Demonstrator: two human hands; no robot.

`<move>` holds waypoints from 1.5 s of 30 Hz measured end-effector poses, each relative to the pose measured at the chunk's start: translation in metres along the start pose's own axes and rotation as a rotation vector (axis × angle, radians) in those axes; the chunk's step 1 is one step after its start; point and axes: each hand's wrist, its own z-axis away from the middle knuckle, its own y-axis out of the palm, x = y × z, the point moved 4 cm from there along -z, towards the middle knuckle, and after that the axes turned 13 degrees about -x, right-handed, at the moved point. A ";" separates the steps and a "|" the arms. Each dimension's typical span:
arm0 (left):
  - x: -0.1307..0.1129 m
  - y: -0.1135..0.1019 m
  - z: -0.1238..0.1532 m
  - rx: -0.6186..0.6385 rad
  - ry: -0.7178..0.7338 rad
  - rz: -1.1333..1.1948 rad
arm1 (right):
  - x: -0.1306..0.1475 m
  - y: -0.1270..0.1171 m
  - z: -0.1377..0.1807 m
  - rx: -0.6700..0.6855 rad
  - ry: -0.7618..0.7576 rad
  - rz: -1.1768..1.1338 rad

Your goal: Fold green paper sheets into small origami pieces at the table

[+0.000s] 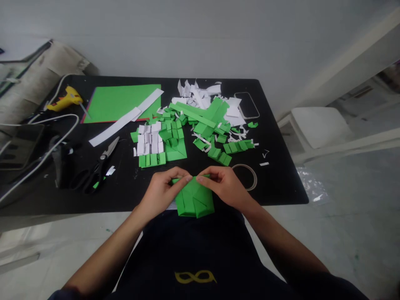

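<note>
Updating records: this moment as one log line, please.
left hand: pinching folded green paper | right hand: same | nearby: scissors

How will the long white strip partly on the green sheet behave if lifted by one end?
The white strip would probably sag, being long, narrow and seemingly thin paper. It is likely light, for the same thin look. It may bend or part near the middle, where pieces seem to overlap.

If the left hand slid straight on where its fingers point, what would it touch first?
Probably the right hand, pinching the same folded green paper; exact depth is hard to judge.
</note>
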 end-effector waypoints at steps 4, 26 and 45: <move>0.007 -0.004 0.003 -0.021 -0.109 0.099 | -0.004 -0.003 -0.001 -0.046 -0.015 0.022; 0.017 -0.008 0.011 -0.126 -0.113 0.110 | -0.007 -0.009 -0.007 -0.331 -0.261 0.217; 0.008 0.006 0.060 0.036 0.626 -0.475 | -0.036 0.004 0.048 -0.185 -0.976 0.788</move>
